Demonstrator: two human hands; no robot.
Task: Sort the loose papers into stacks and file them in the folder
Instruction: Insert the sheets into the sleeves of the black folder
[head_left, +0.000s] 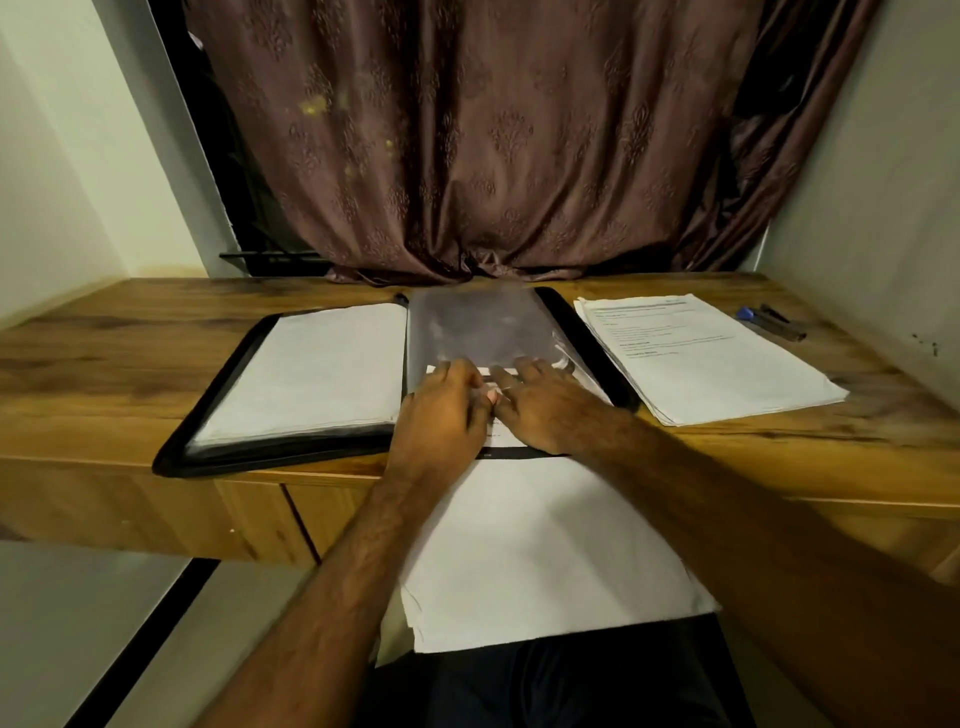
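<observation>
While two hands (441, 410) (540, 405) press one folder (571, 322), one stack (706, 358) waits.

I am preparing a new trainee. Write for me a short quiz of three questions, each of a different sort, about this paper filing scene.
1. True or false: the folder lies closed on the desk.
2. The printed paper stack lies on which side of the folder? A) left B) right C) on top
3. Fill in: both hands work at the folder's clear plastic ____.

Key: 1 false, it lies open. 2 B. 3 sleeve; the left hand and right hand meet at its near edge.
</observation>
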